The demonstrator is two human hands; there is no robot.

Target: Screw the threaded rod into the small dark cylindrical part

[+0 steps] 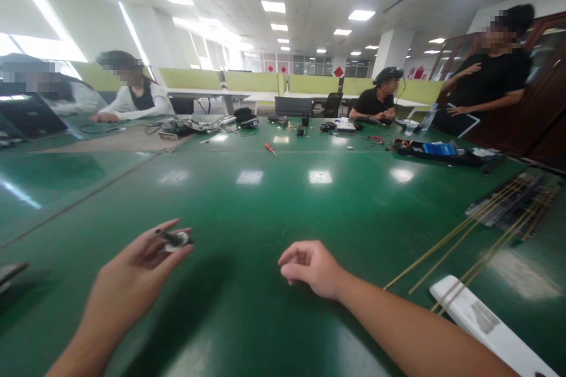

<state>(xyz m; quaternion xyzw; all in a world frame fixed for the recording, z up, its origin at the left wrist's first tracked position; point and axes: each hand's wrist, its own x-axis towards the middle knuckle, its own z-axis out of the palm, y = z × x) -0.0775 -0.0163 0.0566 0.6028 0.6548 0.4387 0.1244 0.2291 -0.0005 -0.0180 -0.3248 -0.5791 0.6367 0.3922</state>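
My left hand [137, 271] is raised over the green table [247, 212] at lower left. Its thumb and fingers are closed on a small dark part with a white round piece [179, 240]; a short dark stem sticks out of it. The exact kind is unclear. My right hand [313, 268] hovers over the table near the middle, loosely curled, with a gap between thumb and fingers. Nothing shows in it. Under my right forearm lies a white flat long object [486, 318] with a grey patch.
Thin yellowish rods [460, 230] lie at right over grey parts. A red screwdriver [270, 148] rests farther off. Behind it are cables, small devices and a black tray [424, 153] with blue packets. Several people are around the table's far side. A grey edge [11, 274] juts in at left.
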